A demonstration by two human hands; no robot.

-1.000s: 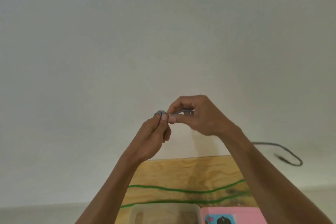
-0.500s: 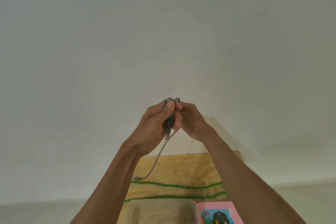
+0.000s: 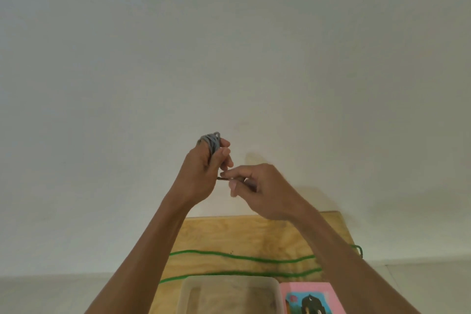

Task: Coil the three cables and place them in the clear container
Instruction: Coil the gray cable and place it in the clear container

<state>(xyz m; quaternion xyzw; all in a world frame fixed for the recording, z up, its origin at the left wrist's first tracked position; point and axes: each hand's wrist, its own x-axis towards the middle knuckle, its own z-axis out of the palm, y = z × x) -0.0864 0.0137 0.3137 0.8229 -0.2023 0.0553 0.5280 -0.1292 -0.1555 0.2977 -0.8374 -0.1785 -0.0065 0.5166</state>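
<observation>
The left hand (image 3: 204, 173) is raised in front of a pale wall, its fingers curled round a bundle of grey cable (image 3: 211, 141) whose loops stand up out of the top of the fist — the coil's long axis runs roughly upright through the grip. Just to the right and slightly lower, the right hand (image 3: 260, 191) pinches the cable's loose tail (image 3: 224, 179) between thumb and forefinger; that short dark end lies nearly level, pointing leftward into the left palm, so the two hands almost touch. The right hand is plainly the one placed to finish, and the move, as I judge it, is to wrap or tuck this tail across the upright loops. Below, on the wooden board (image 3: 254, 234), a green cable (image 3: 242, 259) lies uncoiled in two long runs from left to right, and the clear container (image 3: 276, 288) sits at the lower edge — well beneath the held coil — beside a pink box (image 3: 305, 288).
</observation>
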